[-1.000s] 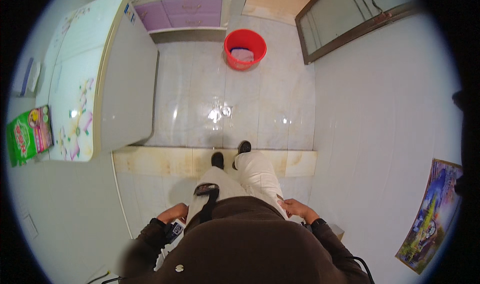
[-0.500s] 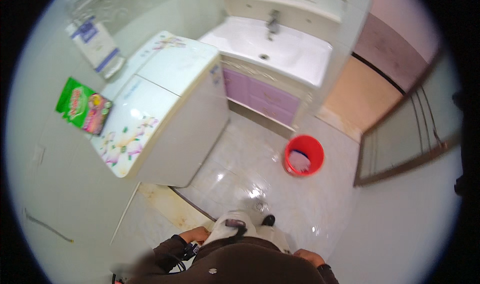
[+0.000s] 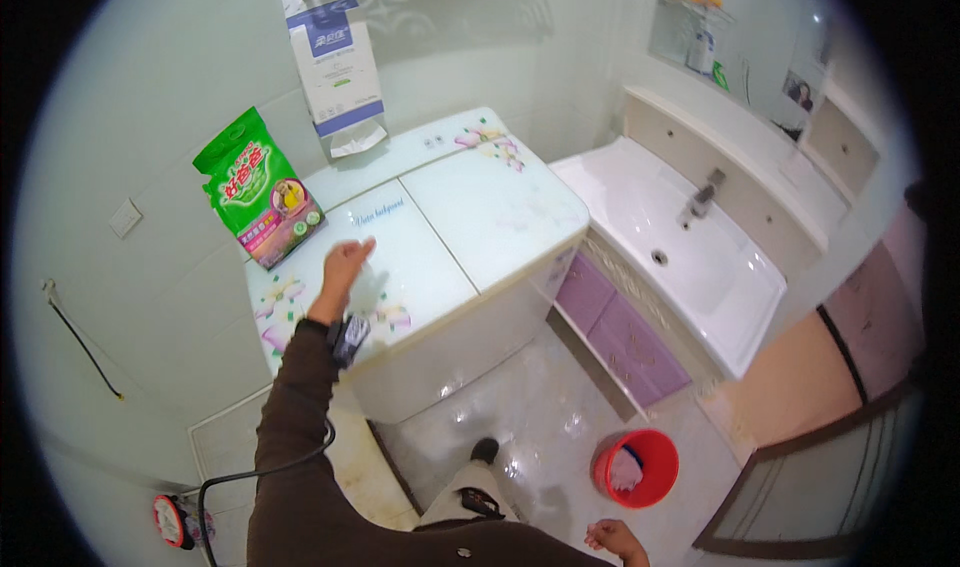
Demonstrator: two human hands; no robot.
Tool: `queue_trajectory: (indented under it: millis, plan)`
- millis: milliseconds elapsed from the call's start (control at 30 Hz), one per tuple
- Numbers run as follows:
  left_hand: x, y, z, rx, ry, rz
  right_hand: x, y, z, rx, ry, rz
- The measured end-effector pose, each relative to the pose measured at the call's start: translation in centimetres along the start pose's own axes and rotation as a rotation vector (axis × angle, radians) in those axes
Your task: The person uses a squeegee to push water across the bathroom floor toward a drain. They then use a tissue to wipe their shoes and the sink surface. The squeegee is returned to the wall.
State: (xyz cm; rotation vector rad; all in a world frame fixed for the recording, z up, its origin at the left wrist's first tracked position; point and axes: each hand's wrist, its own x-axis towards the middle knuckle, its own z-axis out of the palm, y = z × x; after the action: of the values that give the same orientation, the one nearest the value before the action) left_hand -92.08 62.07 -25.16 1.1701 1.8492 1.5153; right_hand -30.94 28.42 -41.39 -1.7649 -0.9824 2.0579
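Observation:
My left hand (image 3: 346, 265) is held over the white lid of the washing machine (image 3: 415, 252), its fingers loosely bent and apart, with nothing visible in them. Beside it, to the left, a green and pink detergent bag (image 3: 262, 189) stands on the machine top against the wall. On my left wrist sits a dark strapped device (image 3: 348, 339), from which a black cable runs back along the sleeve. My right hand (image 3: 615, 540) hangs low near my body with loosely curled, slightly parted fingers and holds nothing I can see. Close to it, a red bucket (image 3: 660, 475) with pale cloth inside stands on the floor.
A tissue pack (image 3: 338, 77) hangs on the wall behind the machine. Right of the machine is a white washbasin (image 3: 740, 302) over a purple cabinet (image 3: 635, 352). A framed glass door (image 3: 810, 482) stands at lower right. The tiled floor (image 3: 550, 447) looks shiny.
My left hand has risen from beside my leg and stretched forward over the washing machine. My view has turned left and come nearer the machine. My right hand stays low.

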Motion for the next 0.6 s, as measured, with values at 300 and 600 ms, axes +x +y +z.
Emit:
queue_trajectory:
  millis: [300, 600]
  plan:
    - [30.2, 2.0, 1.4, 0.161, 0.466, 0.071, 5.1, -10.4, 1.8, 0.305, -0.018, -0.075]
    - [31.5, -3.6, 8.4, 0.154, 0.244, 0.226, 12.7, -15.0, 0.8, -0.263, 0.121, -0.097]
